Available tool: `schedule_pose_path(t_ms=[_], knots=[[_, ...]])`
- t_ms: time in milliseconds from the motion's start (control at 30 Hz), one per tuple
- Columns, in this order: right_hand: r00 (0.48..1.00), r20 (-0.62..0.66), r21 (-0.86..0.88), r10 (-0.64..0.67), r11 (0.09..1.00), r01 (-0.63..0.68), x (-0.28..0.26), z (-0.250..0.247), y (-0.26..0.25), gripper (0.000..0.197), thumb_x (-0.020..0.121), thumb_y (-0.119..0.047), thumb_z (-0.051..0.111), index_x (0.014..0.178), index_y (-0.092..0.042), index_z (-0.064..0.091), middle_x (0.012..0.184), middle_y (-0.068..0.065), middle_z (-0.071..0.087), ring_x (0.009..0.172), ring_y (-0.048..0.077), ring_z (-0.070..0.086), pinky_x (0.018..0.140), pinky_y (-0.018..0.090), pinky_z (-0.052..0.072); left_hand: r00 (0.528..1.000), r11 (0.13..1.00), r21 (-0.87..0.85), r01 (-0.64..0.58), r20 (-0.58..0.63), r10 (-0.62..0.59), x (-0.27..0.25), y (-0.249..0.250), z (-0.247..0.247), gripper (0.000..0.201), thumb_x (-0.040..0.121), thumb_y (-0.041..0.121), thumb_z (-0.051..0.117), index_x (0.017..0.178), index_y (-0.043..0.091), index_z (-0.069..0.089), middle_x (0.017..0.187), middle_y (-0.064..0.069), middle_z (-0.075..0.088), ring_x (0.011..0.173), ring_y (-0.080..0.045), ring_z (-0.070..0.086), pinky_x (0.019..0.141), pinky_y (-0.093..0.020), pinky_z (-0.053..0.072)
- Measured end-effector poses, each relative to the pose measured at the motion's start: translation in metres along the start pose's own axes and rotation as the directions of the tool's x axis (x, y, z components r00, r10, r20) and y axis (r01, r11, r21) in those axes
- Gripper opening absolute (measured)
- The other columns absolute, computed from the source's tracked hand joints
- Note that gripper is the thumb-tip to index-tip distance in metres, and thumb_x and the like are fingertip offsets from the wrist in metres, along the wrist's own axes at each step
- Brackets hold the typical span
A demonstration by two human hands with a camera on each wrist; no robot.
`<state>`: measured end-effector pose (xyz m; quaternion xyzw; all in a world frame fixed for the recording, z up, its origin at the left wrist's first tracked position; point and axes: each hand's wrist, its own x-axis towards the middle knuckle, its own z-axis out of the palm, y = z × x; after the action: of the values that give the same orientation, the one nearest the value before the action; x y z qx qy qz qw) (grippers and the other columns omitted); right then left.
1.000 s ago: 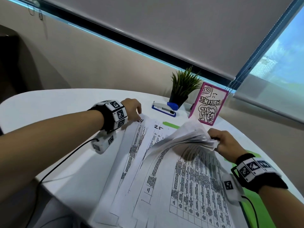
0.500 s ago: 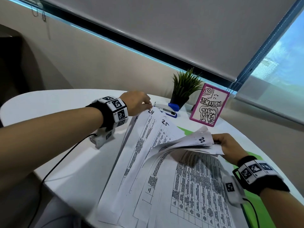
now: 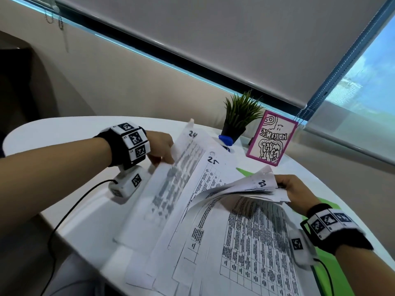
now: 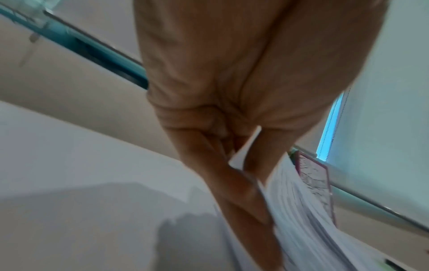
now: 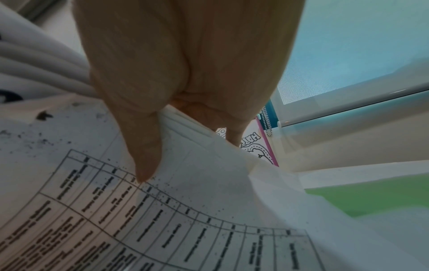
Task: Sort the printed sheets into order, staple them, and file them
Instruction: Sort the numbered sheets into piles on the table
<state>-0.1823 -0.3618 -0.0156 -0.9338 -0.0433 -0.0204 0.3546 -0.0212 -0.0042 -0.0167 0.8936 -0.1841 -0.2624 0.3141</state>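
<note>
Printed sheets with tables lie fanned over the white table (image 3: 64, 129). My left hand (image 3: 160, 148) pinches the left edge of the sheet marked 24 (image 3: 181, 174) and holds it tilted up; in the left wrist view the paper edge (image 4: 243, 150) sits between thumb and fingers. Under it lies the sheet marked 25 (image 3: 213, 174). My right hand (image 3: 292, 189) grips a curled bundle of sheets (image 3: 245, 186), lifted off the sheet below (image 3: 252, 248); the thumb (image 5: 144, 146) presses on the bundle from beneath. A blue stapler (image 3: 225, 141) shows partly behind the raised sheet.
A small potted plant (image 3: 239, 118) and a pink-framed sign (image 3: 271, 139) stand at the back of the table. A green folder (image 3: 320, 259) lies under the papers on the right. A black cable (image 3: 70, 212) runs off the table's front left edge.
My left hand took hold of sheet 24 and lifted its far end up off the table. The right hand lowered the curled bundle slightly and kept its grip.
</note>
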Motion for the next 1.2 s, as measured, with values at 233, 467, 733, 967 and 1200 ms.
schedule_pose_path(t_ms=[233, 467, 733, 967, 1200], knots=[[1.000, 0.010, -0.016, -0.014, 1.000, 0.014, -0.003, -0.002, -0.002, 0.023, 0.082, 0.013, 0.065, 0.095, -0.004, 0.074, 0.067, -0.010, 0.072, 0.052, -0.005, 0.058, 0.054, 0.006, 0.041, 0.751, 0.982, 0.185, 0.027, -0.653, 0.102, -0.011, -0.005, -0.062, 0.026, 0.091, 0.022, 0.062, 0.099, 0.000, 0.072, 0.095, -0.022, 0.071, 0.088, -0.034, 0.067, 0.080, -0.038, 0.052], [0.999, 0.025, -0.045, -0.019, 0.999, 0.021, 0.002, -0.002, 0.003, 0.023, 0.082, 0.003, 0.070, 0.099, -0.012, 0.076, 0.084, -0.003, 0.076, 0.067, 0.000, 0.064, 0.066, 0.014, 0.048, 0.446, 0.727, -0.366, -0.580, -0.890, -0.092, -0.008, 0.002, -0.077, 0.014, 0.080, 0.028, 0.067, 0.077, 0.015, 0.070, 0.082, -0.015, 0.071, 0.072, -0.025, 0.069, 0.066, -0.047, 0.061], [1.000, 0.016, -0.003, -0.024, 1.000, 0.025, 0.000, -0.005, 0.001, 0.020, 0.082, 0.013, 0.065, 0.093, -0.001, 0.073, 0.060, -0.011, 0.068, 0.051, -0.006, 0.053, 0.056, 0.007, 0.041, 0.592, 0.835, -0.132, -0.535, -0.763, 0.259, 0.005, 0.027, -0.034, 0.021, 0.087, 0.030, 0.070, 0.096, 0.012, 0.075, 0.084, -0.002, 0.070, 0.071, -0.017, 0.066, 0.069, -0.032, 0.056], [0.998, -0.007, -0.005, -0.066, 0.998, 0.066, -0.005, -0.016, -0.001, 0.014, 0.083, -0.004, 0.071, 0.097, -0.005, 0.074, 0.077, 0.000, 0.074, 0.066, 0.001, 0.062, 0.066, 0.015, 0.048, 0.825, 0.891, -0.044, -0.451, -0.403, 0.397, 0.012, 0.043, 0.009, 0.021, 0.087, 0.026, 0.071, 0.068, 0.017, 0.068, 0.055, 0.008, 0.060, 0.044, -0.001, 0.052, 0.052, -0.022, 0.046], [0.983, -0.080, -0.126, -0.164, 0.980, 0.153, -0.003, -0.021, -0.005, 0.026, 0.075, -0.018, 0.078, 0.100, -0.012, 0.074, 0.114, -0.005, 0.068, 0.107, 0.001, 0.061, 0.092, 0.013, 0.043, 0.936, 0.938, -0.060, -0.341, 0.074, 0.344, 0.011, 0.043, 0.058, 0.022, 0.087, 0.022, 0.071, 0.067, 0.016, 0.066, 0.051, 0.002, 0.059, 0.043, -0.008, 0.054, 0.048, -0.018, 0.046]])
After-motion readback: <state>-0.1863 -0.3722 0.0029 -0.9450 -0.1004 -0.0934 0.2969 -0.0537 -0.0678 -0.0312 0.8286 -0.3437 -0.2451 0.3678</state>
